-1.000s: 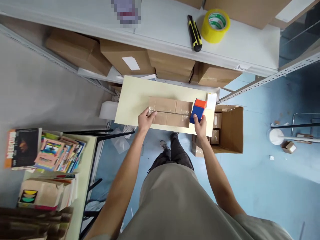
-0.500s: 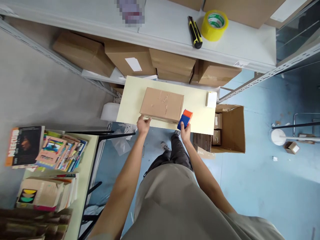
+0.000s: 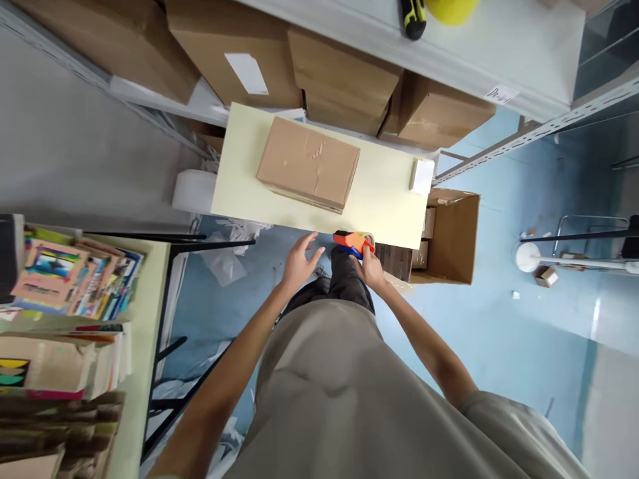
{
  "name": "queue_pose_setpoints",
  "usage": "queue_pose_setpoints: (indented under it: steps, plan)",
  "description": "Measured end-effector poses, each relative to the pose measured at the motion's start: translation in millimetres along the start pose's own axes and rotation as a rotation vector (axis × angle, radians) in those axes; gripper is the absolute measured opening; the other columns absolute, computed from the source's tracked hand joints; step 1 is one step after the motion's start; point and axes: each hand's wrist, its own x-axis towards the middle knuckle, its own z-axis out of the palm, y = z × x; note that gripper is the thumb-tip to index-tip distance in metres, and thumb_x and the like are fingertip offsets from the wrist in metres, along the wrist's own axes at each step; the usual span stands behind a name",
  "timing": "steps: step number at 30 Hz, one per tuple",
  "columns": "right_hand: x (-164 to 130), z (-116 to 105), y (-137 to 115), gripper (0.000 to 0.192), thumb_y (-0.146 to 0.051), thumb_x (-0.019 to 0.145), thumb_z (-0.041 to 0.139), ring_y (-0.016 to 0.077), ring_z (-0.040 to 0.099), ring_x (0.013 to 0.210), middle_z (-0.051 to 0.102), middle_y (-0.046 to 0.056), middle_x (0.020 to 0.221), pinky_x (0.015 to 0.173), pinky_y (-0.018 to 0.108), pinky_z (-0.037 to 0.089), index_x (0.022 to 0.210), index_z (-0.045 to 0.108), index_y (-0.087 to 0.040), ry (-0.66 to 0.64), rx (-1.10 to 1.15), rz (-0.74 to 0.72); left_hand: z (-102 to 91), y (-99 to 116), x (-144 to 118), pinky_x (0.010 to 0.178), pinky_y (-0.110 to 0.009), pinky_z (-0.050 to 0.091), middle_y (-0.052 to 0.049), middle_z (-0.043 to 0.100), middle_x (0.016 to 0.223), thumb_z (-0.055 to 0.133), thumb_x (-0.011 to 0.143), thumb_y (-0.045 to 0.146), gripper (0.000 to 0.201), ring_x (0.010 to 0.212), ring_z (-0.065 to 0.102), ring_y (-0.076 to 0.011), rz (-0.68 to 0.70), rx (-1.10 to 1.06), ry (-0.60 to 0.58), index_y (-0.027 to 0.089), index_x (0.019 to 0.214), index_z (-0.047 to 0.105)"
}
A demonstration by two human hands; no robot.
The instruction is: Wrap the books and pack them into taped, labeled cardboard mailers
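Observation:
My right hand (image 3: 370, 267) grips an orange and blue tape dispenser (image 3: 355, 243) just off the front edge of the pale yellow table (image 3: 387, 199). A roll seems to sit at the dispenser's right end, partly hidden. To its left, my left hand (image 3: 299, 261) is open, thumb and fingers apart and holding nothing. A closed brown cardboard box (image 3: 308, 163) lies on the table beyond both hands, touched by neither. Toward the table's right end stands a small white box (image 3: 422, 175).
Behind the table, a shelf holds several cardboard boxes (image 3: 344, 73); a utility knife (image 3: 414, 20) and yellow tape roll (image 3: 452, 8) lie on the upper shelf. An open carton (image 3: 452, 239) stands right. Books (image 3: 74, 273) cover a side table at left.
My left hand has left the box's front edge and opened near the dispenser. The dispenser has turned and come closer to my body. The box lies farther from the table's front edge.

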Motion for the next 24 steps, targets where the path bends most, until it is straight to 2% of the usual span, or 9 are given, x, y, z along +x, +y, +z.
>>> queue_pose_setpoints:
  steps: [4, 9, 13, 20, 24]
  plan:
    - [-17.3, -8.8, 13.4, 0.066, -0.076, 0.114, 0.045, 0.0451, 0.08, 0.119, 0.078, 0.027, 0.12, 0.107, 0.066, 0.067, 0.137, 0.063, -0.017, -0.117, -0.079, -0.122, -5.8, 6.2, -19.1, 0.127, -0.051, 0.059, -0.015, 0.076, 0.155, 0.072, 0.11, 0.049, 0.049, 0.144, 0.073, -0.0328, 0.104, 0.08, -0.058, 0.027, 0.154, 0.072]
    - [-21.2, -25.5, 12.6, 0.06, -0.07, 0.12, 0.036, 0.0437, 0.078, 0.126, 0.08, 0.026, 0.122, 0.111, 0.068, 0.066, 0.139, 0.062, -0.019, -0.218, -0.181, -0.293, -12.7, 18.3, -22.5, 0.133, -0.053, 0.055, -0.013, 0.076, 0.154, 0.075, 0.11, 0.046, 0.046, 0.146, 0.071, -0.0328, 0.228, 0.097, -0.103, 0.029, 0.153, 0.075]
    - [-19.1, -34.4, 11.0, 0.055, -0.063, 0.121, 0.035, 0.0437, 0.077, 0.13, 0.082, 0.025, 0.122, 0.115, 0.07, 0.065, 0.139, 0.062, -0.019, -0.263, -0.223, -0.388, -18.9, 23.2, -19.9, 0.131, -0.054, 0.055, -0.012, 0.079, 0.148, 0.071, 0.112, 0.044, 0.041, 0.143, 0.071, -0.0327, 0.235, 0.115, -0.114, 0.029, 0.15, 0.077]
    - [-15.9, -41.2, 8.5, 0.042, -0.048, 0.122, 0.041, 0.0439, 0.077, 0.133, 0.082, 0.027, 0.13, 0.127, 0.072, 0.058, 0.138, 0.065, -0.017, -0.336, -0.245, -0.459, -20.5, 20.4, -18.5, 0.123, -0.053, 0.058, -0.011, 0.084, 0.129, 0.065, 0.114, 0.038, 0.028, 0.134, 0.073, -0.0316, 0.28, 0.131, -0.185, 0.027, 0.131, 0.084]
    - [-16.9, -44.1, 3.1, 0.042, -0.043, 0.123, 0.04, 0.0427, 0.077, 0.135, 0.082, 0.028, 0.132, 0.125, 0.069, 0.06, 0.139, 0.066, -0.014, -0.358, -0.277, -0.516, -18.6, 26.3, -21.0, 0.116, -0.049, 0.061, -0.01, 0.084, 0.121, 0.063, 0.116, 0.038, 0.025, 0.122, 0.075, -0.029, 0.273, 0.122, -0.185, 0.027, 0.122, 0.085]
